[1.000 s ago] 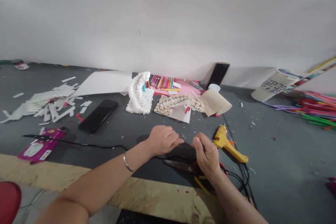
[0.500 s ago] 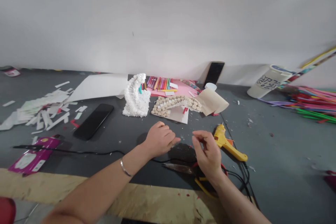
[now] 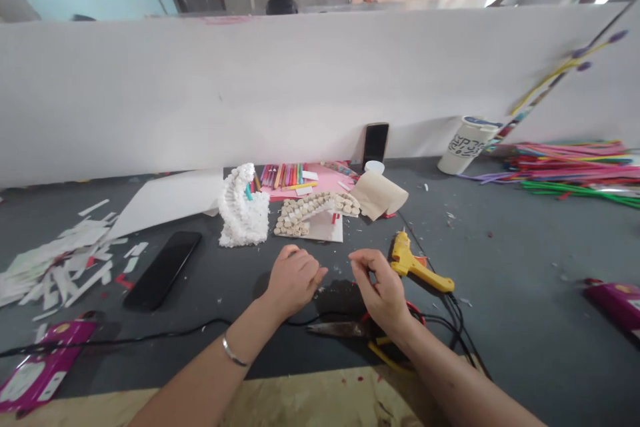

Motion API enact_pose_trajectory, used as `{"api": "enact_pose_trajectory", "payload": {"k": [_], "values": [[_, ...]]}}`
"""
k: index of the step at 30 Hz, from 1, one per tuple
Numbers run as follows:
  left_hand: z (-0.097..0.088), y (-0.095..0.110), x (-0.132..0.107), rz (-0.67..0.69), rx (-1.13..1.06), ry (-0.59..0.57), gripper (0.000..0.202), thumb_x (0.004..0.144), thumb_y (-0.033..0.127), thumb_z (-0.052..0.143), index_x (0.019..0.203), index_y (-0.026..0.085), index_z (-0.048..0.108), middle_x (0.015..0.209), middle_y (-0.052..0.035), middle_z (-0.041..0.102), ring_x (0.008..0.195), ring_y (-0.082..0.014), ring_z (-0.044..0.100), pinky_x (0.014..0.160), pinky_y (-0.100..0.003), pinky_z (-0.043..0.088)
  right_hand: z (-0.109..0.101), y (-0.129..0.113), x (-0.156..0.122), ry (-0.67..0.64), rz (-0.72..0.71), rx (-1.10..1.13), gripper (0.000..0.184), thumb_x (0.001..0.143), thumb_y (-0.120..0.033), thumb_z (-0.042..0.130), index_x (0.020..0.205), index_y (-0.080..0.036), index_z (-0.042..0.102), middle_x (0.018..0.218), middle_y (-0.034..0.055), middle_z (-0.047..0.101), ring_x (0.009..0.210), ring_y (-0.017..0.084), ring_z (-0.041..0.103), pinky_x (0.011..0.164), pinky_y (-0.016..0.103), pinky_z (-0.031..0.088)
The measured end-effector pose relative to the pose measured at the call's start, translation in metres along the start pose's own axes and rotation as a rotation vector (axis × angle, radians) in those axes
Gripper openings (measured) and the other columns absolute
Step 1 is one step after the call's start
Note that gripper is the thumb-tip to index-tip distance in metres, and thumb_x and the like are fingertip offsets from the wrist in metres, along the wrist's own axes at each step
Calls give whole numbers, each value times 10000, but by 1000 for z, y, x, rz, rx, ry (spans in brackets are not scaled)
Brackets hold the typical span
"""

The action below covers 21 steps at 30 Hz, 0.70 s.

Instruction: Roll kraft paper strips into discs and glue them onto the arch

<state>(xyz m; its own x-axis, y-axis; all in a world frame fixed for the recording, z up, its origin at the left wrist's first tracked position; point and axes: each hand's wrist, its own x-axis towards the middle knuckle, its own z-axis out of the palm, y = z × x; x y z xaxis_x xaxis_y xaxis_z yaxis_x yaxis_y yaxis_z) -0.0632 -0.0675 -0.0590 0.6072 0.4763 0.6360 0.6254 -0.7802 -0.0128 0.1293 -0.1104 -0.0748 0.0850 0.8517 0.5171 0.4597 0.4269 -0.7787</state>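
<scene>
My left hand (image 3: pixel 293 279) hovers low over the grey table (image 3: pixel 505 267) with its fingers curled into a loose fist, and whatever they pinch is too small to name. My right hand (image 3: pixel 380 287) is raised a little, thumb and fingers pinched together near the left hand. Scissors (image 3: pixel 340 329) with red and yellow handles lie just below both hands. A yellow glue gun (image 3: pixel 417 269) lies to the right of my right hand. Beyond the hands stand a white rolled-paper model (image 3: pixel 241 208) and a beige rolled-paper arch (image 3: pixel 313 209).
A black phone (image 3: pixel 163 269) lies at the left beside paper scraps (image 3: pixel 65 260). A black cable (image 3: pixel 125 339) runs along the front. Coloured sticks (image 3: pixel 575 170) and a paper cup (image 3: pixel 465 145) are at the right. A white partition (image 3: pixel 300 87) closes the back, with a second phone (image 3: pixel 375 142) leaning on it.
My hands have separated and lifted slightly off the dark spot by the scissors. The view has tilted up, showing the room beyond the partition.
</scene>
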Motion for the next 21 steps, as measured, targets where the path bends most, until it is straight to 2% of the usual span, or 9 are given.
{"api": "enact_pose_trajectory", "payload": {"k": [4, 7, 10, 12, 16, 18, 21], "values": [[2, 2, 2, -62, -51, -47, 219, 964, 158, 357, 825, 183, 525, 820, -35, 652, 790, -166, 581, 845, -348, 383, 0, -2, 4, -37, 41, -38, 144, 931, -233, 455, 984, -202, 586, 778, 28, 629, 660, 138, 576, 651, 261, 475], [4, 1, 1, -1, -50, -81, 252, 960, 181, 394, 736, 190, 511, 693, -5, 613, 676, -155, 549, 825, -346, 385, 0, -2, 6, -96, 81, -43, 174, 933, -263, 444, 993, -201, 595, 752, 20, 632, 641, 140, 576, 620, 252, 460], [5, -2, -1, 71, -24, -52, 350, 962, 258, 441, 621, 192, 482, 555, 18, 534, 564, -139, 484, 764, -337, 387, 0, 0, 7, -140, 100, -50, 187, 922, -299, 472, 1003, -199, 608, 717, 9, 638, 626, 145, 580, 598, 249, 450], [5, -4, -1, 56, -17, -51, 361, 969, 285, 438, 625, 190, 495, 568, 11, 549, 582, -142, 500, 761, -340, 390, 1, 0, 6, -153, 97, -66, 191, 917, -306, 482, 994, -201, 622, 720, 10, 646, 627, 147, 584, 601, 251, 452], [5, -7, 0, -65, -28, -70, 268, 988, 246, 372, 823, 180, 574, 822, -45, 672, 796, -171, 590, 836, -356, 399, 0, -5, 6, -180, 120, -52, 210, 927, -300, 464, 1005, -202, 633, 736, 15, 652, 621, 141, 581, 605, 248, 457], [5, -9, 1, -63, -35, -90, 274, 986, 240, 381, 794, 182, 567, 781, -30, 664, 760, -166, 583, 843, -356, 396, -4, -12, 10, -208, 146, -28, 226, 932, -300, 462, 1054, -198, 621, 711, 6, 638, 608, 138, 575, 604, 246, 458], [3, -12, 2, -21, -25, -102, 361, 973, 281, 433, 632, 186, 501, 605, 4, 588, 629, -154, 534, 801, -353, 391, -19, -27, 23, -276, 106, -44, 206, 924, -274, 477, 1041, -195, 628, 775, 21, 650, 674, 145, 595, 646, 257, 468]]}}
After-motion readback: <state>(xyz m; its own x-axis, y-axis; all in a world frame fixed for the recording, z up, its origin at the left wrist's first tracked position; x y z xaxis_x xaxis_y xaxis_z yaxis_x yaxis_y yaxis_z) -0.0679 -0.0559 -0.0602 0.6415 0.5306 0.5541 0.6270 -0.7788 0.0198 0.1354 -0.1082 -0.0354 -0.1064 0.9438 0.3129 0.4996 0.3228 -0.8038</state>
